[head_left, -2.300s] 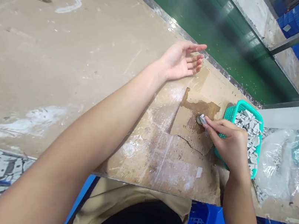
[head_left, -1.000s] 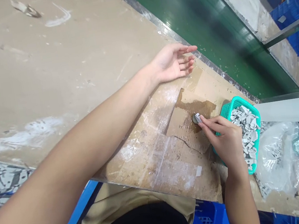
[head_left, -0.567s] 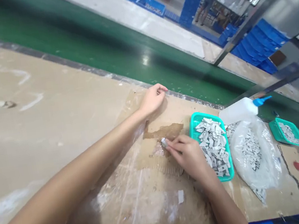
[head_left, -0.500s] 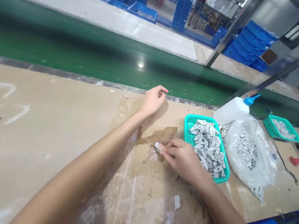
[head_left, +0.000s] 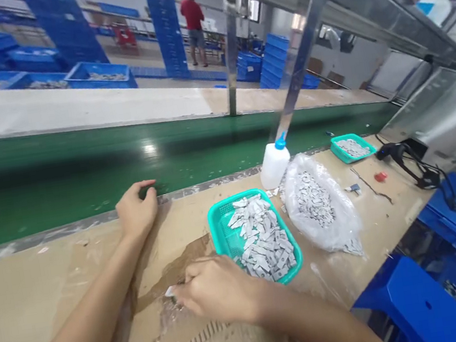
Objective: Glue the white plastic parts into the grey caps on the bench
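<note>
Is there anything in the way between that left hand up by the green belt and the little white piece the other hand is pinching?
Nothing visible. The left hand rests at the table edge beside the green belt. The right hand pinches the small white piece on the stained cardboard. Only bare cardboard lies between them; the teal basket sits off to the side.

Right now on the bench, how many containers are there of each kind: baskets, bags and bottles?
Green baskets: 2, near one, far one
Clear plastic bags: 1
White bottles: 1
Total: 4
</note>
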A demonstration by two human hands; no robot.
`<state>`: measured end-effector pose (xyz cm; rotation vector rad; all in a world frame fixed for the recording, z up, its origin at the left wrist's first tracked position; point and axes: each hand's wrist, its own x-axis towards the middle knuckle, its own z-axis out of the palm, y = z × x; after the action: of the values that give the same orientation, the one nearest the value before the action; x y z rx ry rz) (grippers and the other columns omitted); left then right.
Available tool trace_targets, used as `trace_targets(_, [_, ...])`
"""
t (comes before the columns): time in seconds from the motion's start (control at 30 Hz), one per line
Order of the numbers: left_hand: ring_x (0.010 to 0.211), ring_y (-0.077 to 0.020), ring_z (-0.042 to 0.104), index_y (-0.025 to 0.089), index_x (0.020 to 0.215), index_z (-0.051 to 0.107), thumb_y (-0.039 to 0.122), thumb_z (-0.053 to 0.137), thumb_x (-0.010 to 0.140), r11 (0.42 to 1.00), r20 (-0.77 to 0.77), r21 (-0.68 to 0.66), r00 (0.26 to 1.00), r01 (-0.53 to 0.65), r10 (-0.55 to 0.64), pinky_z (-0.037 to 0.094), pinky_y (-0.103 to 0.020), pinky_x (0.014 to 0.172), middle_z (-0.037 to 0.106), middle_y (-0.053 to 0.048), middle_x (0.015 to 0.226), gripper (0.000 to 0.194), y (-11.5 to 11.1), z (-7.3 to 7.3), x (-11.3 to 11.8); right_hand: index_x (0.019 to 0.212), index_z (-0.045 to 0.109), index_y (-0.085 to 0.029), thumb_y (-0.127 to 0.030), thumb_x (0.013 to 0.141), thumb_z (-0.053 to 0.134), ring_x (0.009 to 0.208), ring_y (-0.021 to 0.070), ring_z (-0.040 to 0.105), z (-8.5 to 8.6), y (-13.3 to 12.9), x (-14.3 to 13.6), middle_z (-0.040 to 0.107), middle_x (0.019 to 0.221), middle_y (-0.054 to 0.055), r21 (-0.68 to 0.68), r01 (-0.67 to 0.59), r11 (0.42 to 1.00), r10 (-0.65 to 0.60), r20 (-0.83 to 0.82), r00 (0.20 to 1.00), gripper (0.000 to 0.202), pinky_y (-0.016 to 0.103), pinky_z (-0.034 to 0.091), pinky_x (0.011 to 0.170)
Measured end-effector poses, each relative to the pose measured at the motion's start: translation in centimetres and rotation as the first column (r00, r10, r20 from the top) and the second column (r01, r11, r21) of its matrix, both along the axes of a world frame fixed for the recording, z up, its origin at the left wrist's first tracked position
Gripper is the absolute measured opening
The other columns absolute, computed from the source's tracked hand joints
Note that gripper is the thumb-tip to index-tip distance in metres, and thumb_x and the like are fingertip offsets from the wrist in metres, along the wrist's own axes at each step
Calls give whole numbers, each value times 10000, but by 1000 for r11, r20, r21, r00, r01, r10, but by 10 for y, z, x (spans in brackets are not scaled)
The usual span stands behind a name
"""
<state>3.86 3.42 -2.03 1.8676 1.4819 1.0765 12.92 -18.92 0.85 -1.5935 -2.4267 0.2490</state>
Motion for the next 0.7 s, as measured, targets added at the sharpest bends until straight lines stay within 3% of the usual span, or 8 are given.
trace_targets(0.17, [1074,-305,596,346,869,627,440,488,766,994,8,-96,999,-49,50,443,-472,1053,672,174,797,197,-2,3,1,1075,719,-213,-316,995,556,832,219,675,9,0,2,678,868,31,-15,18,1000,-18,31,999,209,312,477,589])
trace_targets(0.3, [1122,-291,598,308,895,618,407,548,720,984,211,-179,977,20,19,444,-470,1065,698,186,924,213,2,7,-2,1061,735,-202,-321,1000,551,828,221,673,8,-1,2,687,869,47,-33,14,999,-13,24,1000,228,321,474,607])
trace_targets(0.47, [1258,-268,545,226,1058,624,275,557,691,993,226,-73,972,88,-70,390,-404,1131,655,-2,1257,376,-9,6,-33,1072,745,-187,-285,1007,542,842,191,664,-1,-4,2,686,856,55,-51,49,998,-50,-30,998,235,280,449,657])
trace_targets(0.53, [1278,-246,534,196,1096,617,260,534,735,994,231,2,967,114,-111,369,-376,1142,634,-59,1286,376,-22,2,-53,1066,756,-190,-267,1007,543,811,177,661,-4,-5,2,689,859,57,-75,82,994,-87,-64,994,234,270,445,663])
trace_targets(0.6, [1213,-231,578,184,1089,616,232,506,767,999,260,20,965,40,-44,408,-362,1097,658,-75,1219,343,-37,-3,-73,1060,763,-186,-240,1005,541,802,167,660,-6,-5,2,689,869,59,-89,85,992,-93,-89,992,234,262,449,677])
trace_targets(0.7, [1012,-213,654,159,1008,625,185,474,770,984,363,-89,915,-156,178,479,-329,961,694,-80,1024,282,-53,-12,-97,1061,763,-184,-189,978,581,810,156,658,-9,-7,4,686,861,53,-67,76,995,-86,-165,982,200,243,456,707])
